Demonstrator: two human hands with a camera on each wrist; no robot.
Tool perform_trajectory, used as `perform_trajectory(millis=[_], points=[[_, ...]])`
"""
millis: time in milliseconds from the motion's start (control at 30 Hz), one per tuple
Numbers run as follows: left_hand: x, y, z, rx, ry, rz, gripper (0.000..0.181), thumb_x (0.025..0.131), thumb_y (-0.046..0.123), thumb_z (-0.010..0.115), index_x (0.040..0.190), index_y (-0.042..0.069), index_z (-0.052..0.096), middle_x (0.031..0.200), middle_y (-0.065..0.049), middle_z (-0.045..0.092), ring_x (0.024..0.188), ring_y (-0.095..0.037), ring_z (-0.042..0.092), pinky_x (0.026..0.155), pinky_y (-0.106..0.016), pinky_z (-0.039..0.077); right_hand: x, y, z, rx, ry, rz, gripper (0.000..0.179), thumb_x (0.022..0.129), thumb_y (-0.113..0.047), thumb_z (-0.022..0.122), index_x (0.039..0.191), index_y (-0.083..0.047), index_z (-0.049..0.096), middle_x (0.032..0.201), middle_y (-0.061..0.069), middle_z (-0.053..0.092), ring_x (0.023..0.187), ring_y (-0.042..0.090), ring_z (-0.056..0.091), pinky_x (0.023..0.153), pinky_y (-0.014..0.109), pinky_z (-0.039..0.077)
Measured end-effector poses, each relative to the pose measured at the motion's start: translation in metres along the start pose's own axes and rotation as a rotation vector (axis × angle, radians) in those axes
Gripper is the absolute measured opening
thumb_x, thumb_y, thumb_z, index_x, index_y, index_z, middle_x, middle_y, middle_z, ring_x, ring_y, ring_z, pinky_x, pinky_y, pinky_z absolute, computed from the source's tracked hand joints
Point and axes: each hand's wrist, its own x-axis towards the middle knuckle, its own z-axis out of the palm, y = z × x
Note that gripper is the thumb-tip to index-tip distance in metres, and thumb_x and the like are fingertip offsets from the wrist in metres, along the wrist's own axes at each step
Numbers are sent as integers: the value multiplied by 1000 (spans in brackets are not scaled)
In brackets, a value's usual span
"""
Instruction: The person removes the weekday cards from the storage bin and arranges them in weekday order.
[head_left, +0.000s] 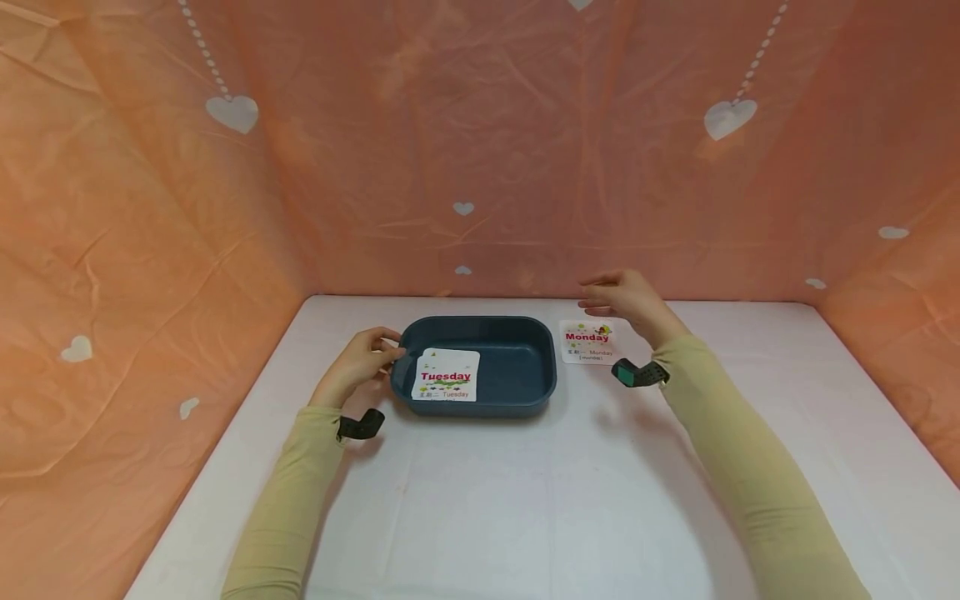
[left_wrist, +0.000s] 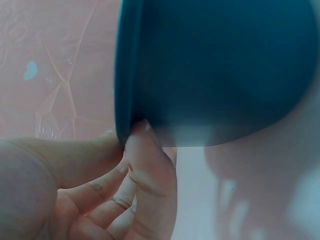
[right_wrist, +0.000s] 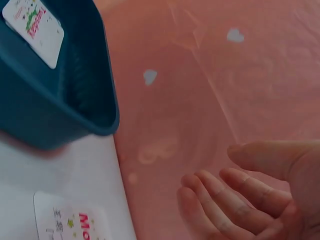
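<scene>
My left hand [head_left: 365, 360] pinches the left rim of a dark blue rectangular tray [head_left: 517, 367], thumb on one side and a finger on the other, as the left wrist view shows. Inside the tray, toward its left end, lies a small stack of white cards with a "Tuesday" card [head_left: 446, 375] on top. To the right of the tray a "Monday" card [head_left: 588, 343] lies flat on the table. Above that card's far right corner hovers my right hand [head_left: 626, 302], fingers loosely bent, holding nothing; the right wrist view [right_wrist: 250, 195] shows its thumb apart from the fingers.
The white-covered table [head_left: 480, 500] ends at an orange cloth backdrop [head_left: 480, 150] with white hearts, which rises close behind the tray and also stands on both sides. A dark band with a small device [head_left: 637, 373] sits on each wrist.
</scene>
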Motion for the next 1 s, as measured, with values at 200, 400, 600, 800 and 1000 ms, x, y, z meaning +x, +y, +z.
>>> perform_trajectory(millis=[200,400,600,800,1000], points=[[0,0,0,7,-5,-2,38,96,13,59,129,-3,49,97,-17,57,72,-20,57,65,-35,51,2,-12,12,-17,-52,-15,41,97,-12,55,132,8,49,127,30,53,113,38,56,90,38,48],[-2,0,-1,7,-6,-6,38,96,12,58,130,-4,47,100,-18,57,74,-21,57,69,-36,52,8,-22,28,32,-92,-17,44,97,-14,56,134,10,46,127,30,53,109,36,59,91,42,47],[-4,1,-2,7,0,-11,38,96,11,58,129,-3,48,100,-19,57,73,-22,57,69,-38,52,10,-29,46,73,-134,-19,40,97,-12,56,131,10,49,120,26,58,103,33,63,90,44,47],[-3,1,-1,-5,-3,-13,37,96,12,58,128,-4,49,102,-22,58,74,-21,57,69,-37,52,12,-25,66,87,-177,-8,39,97,-11,55,129,11,49,119,31,57,108,39,59,89,44,48],[-2,0,0,-12,-6,-22,38,96,13,58,129,-2,48,104,-23,57,73,-21,56,69,-38,51,19,-18,80,87,-185,24,35,97,-10,55,126,10,53,117,31,58,105,39,60,87,41,49]])
